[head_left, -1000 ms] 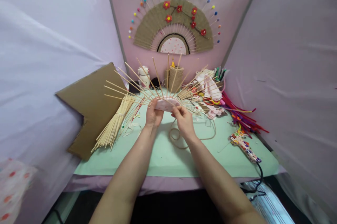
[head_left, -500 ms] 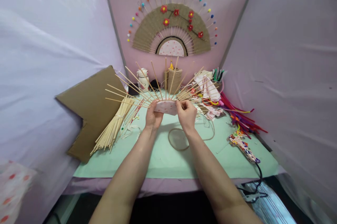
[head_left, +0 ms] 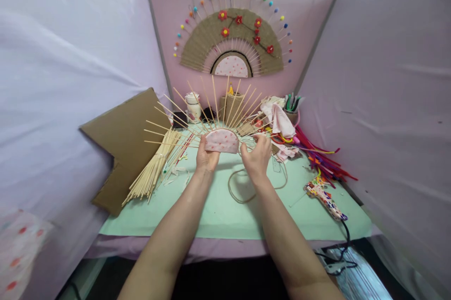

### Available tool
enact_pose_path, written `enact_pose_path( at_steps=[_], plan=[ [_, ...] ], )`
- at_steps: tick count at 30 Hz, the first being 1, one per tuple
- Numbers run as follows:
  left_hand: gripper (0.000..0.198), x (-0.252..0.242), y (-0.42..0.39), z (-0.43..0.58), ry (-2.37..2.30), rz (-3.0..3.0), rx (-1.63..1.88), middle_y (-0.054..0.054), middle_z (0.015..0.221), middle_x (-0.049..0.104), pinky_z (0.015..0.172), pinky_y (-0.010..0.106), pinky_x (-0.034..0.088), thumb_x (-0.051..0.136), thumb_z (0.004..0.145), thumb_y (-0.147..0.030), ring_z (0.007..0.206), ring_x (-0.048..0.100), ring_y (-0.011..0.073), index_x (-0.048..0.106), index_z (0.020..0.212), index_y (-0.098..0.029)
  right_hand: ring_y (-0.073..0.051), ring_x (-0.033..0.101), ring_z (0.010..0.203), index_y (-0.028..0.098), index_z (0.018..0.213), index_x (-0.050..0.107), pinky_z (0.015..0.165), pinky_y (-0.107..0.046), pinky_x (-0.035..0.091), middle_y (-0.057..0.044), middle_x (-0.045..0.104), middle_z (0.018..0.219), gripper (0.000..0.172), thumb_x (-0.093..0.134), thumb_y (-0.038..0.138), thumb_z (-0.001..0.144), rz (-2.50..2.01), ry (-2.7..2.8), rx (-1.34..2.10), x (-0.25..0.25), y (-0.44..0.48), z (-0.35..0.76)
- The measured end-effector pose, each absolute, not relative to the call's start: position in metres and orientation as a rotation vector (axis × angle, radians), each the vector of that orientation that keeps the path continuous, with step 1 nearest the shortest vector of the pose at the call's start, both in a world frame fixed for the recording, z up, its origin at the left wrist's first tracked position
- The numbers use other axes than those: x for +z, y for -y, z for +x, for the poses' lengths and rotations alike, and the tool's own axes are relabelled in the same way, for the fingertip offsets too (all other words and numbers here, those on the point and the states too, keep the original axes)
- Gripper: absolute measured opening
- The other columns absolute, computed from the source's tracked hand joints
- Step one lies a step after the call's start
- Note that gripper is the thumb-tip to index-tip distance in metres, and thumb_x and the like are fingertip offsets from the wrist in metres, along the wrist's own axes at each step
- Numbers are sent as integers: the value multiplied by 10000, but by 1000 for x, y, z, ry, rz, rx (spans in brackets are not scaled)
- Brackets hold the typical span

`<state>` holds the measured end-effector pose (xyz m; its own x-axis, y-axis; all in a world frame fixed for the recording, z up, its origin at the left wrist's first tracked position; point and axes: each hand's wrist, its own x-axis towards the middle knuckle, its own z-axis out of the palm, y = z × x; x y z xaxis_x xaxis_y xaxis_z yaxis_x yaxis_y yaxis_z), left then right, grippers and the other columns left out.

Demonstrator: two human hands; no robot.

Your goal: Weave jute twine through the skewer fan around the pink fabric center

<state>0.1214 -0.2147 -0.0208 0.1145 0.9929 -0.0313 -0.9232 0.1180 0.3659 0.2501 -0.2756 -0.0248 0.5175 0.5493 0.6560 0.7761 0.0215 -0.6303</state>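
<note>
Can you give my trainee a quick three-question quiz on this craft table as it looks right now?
1. True or false: the left hand holds the pink dotted half-round fan base with wooden skewers.
2. Which lies farther left on the green table mat: the loose bundle of bamboo sticks or the patterned glue gun?
3. What hangs on the back wall?

Key: 1 true. 2 the bundle. 3 a finished brown twine fan with red flowers.
</note>
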Motion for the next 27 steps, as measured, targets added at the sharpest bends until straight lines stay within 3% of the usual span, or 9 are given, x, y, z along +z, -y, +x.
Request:
enact_pose_path(
  at_steps=[5, 9, 16, 21, 27],
  plan=[
    [155, -21, 220, 124, -267, 390, 1395, 64, 892, 723, 905, 317, 505, 591, 878, -273, 873, 671, 166, 658, 897, -135, -248, 463, 1234, 175, 1298, 488, 1044, -433, 378, -142, 518, 1288, 417, 480, 272, 892, -1215, 1579, -375, -27, 271, 228],
    [155, -24, 222, 126, -251, 506, 1391, 56, 905, 719, 908, 298, 476, 684, 792, -256, 856, 667, 153, 658, 890, -138, -253, 431, 1289, 203, 1388, 424, 1072, -461, 374, -133, 480, 1360, 489, 463, 255, 904, -1157, 1617, -353, -30, 268, 223],
    [193, -26, 229, 130, -215, 553, 1402, 18, 880, 726, 875, 285, 475, 763, 703, -217, 849, 670, 147, 656, 859, -182, -255, 458, 1237, 183, 1363, 455, 1055, -468, 402, -136, 519, 1292, 459, 461, 229, 907, -1160, 1578, -414, -33, 268, 227],
    [194, -28, 231, 132, -230, 587, 1374, 25, 912, 727, 880, 298, 469, 750, 721, -244, 845, 667, 153, 671, 885, -177, -253, 421, 1281, 188, 1380, 442, 1076, -473, 381, -135, 497, 1325, 477, 471, 251, 908, -1153, 1559, -458, -34, 270, 225],
    [193, -32, 227, 133, -219, 567, 1323, 40, 925, 726, 887, 277, 464, 733, 742, -241, 865, 667, 144, 680, 903, -149, -261, 413, 1274, 212, 1308, 534, 1106, -493, 323, -108, 542, 1296, 410, 487, 263, 904, -1243, 1548, -530, -32, 273, 221]
  ],
)
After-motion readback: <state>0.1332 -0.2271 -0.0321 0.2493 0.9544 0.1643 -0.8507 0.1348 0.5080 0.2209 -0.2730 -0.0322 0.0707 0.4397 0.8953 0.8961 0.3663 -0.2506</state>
